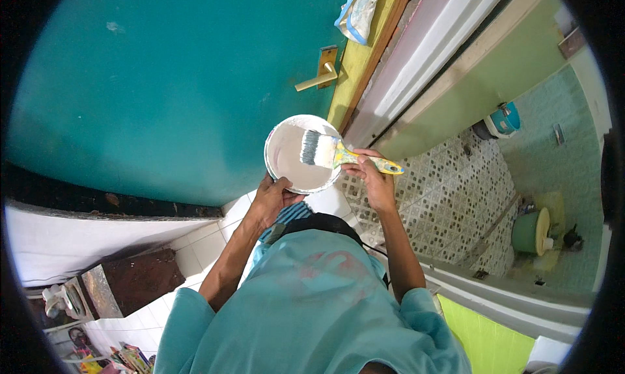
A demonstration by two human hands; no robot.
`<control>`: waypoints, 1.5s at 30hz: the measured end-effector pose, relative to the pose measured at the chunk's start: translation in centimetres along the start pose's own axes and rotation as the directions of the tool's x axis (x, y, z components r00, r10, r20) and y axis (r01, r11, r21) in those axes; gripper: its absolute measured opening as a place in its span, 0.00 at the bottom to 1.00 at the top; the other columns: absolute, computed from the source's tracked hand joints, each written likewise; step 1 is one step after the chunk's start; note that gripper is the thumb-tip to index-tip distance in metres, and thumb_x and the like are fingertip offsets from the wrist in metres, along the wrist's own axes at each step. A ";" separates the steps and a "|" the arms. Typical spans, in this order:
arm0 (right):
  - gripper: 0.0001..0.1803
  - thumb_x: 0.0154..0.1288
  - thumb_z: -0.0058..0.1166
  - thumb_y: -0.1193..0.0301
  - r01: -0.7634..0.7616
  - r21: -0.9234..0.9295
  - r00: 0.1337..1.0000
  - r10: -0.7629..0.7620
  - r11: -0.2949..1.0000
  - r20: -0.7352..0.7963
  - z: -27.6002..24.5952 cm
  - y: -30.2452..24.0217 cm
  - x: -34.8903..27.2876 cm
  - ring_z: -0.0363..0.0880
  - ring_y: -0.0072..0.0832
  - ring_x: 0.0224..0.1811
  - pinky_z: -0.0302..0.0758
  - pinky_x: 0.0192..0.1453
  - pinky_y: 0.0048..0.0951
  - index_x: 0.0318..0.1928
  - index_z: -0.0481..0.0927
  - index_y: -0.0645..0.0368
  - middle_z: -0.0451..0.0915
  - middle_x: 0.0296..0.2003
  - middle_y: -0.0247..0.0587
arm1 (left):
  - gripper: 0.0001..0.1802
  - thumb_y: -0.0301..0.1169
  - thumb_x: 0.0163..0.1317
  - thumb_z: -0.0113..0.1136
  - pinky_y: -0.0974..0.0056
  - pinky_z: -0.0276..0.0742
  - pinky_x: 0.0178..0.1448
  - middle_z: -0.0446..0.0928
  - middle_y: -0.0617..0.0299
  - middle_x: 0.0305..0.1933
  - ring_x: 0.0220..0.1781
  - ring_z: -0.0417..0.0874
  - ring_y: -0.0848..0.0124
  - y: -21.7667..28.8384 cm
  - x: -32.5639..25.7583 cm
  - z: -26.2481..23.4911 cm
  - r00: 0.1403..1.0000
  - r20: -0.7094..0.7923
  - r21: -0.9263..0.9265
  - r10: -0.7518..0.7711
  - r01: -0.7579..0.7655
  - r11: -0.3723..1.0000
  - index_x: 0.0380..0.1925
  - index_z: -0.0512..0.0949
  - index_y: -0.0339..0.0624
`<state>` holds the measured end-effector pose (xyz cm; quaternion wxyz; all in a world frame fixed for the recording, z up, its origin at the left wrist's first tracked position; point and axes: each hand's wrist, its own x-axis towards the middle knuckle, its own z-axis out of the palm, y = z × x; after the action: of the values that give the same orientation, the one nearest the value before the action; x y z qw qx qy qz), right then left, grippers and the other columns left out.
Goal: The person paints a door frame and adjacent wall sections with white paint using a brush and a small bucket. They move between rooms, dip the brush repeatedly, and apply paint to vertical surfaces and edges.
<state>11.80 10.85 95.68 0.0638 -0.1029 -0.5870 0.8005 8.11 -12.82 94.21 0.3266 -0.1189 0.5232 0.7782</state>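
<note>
In front of my body I hold a round white paint bucket, its inside coated pale. My left hand grips the bucket's near left rim, with the thumb over the edge. A paintbrush with a yellow, paint-spotted handle is in my right hand, fingers closed round the handle. Its bristles, grey at the tips and white toward the ferrule, lie over the bucket's opening. How much paint the bucket holds I cannot tell.
A teal door with a brass handle stands ahead on the left. A cloth hangs at its yellow edge. To the right, a doorway opens on a patterned tile floor with a green tub and a blue bucket.
</note>
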 end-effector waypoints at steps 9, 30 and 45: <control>0.23 0.69 0.44 0.68 -0.091 0.642 0.996 0.086 0.761 0.038 -3.5 5.1 0.1 0.74 0.43 0.54 0.68 0.63 0.46 0.61 0.62 0.64 0.72 0.56 0.50 | 0.23 0.27 0.66 0.42 0.57 0.83 0.45 0.72 0.47 0.53 0.45 0.80 0.60 -1.5 2.2 -2.5 0.998 0.018 0.036 -0.057 0.057 0.998 0.61 0.58 0.36; 0.12 0.67 0.52 0.73 0.959 0.020 -0.282 -0.959 -0.282 -0.023 8.7 -65.6 7.5 0.82 0.31 0.40 0.79 0.48 0.28 0.48 0.73 0.66 0.80 0.41 0.44 | 0.21 0.31 0.65 0.45 0.56 0.81 0.46 0.75 0.50 0.52 0.50 0.79 0.62 -3.2 5.9 -7.0 0.998 -0.009 0.022 0.058 -0.058 0.998 0.57 0.65 0.36; 0.09 0.53 0.61 0.72 0.708 -0.441 -0.626 -0.780 -0.552 -0.028 17.8 -86.6 10.7 0.80 0.24 0.31 0.76 0.35 0.26 0.37 0.84 0.55 0.83 0.29 0.39 | 0.21 0.34 0.66 0.46 0.56 0.80 0.47 0.75 0.50 0.51 0.50 0.79 0.63 -5.0 6.7 -7.5 0.979 -0.163 0.008 0.124 -0.124 0.992 0.56 0.66 0.36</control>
<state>-4.48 22.93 182.40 0.8433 0.2976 -0.3943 0.2117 5.00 -15.68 83.80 0.2337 -0.1495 0.5538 0.7851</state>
